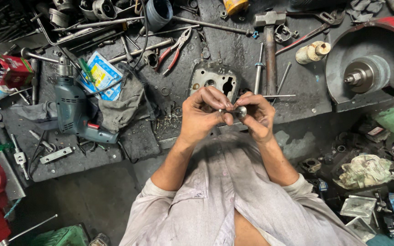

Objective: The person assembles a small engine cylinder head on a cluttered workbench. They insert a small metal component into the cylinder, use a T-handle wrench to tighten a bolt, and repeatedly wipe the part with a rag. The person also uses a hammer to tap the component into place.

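Two hands meeting at the middle of the bench, pinched together on one small metal valve (238,111). Left hand (202,114) closed round the thin stem, fingertips bunched; right hand (257,116) wrapped under the rounded head, thumb pressed on top. Held just above the bench edge, with a grey engine cover (215,78) right behind at twelve o'clock. Hammer (270,50) upright at one o'clock, red-handled pliers (175,50) at eleven, blue-green drill (76,111) at nine, red-rimmed drum (379,64) at two. Best handled, judging by the grip, with wrists steady, stem turned slowly between fingertips, head kept supported, part held over the bench rather than the lap.
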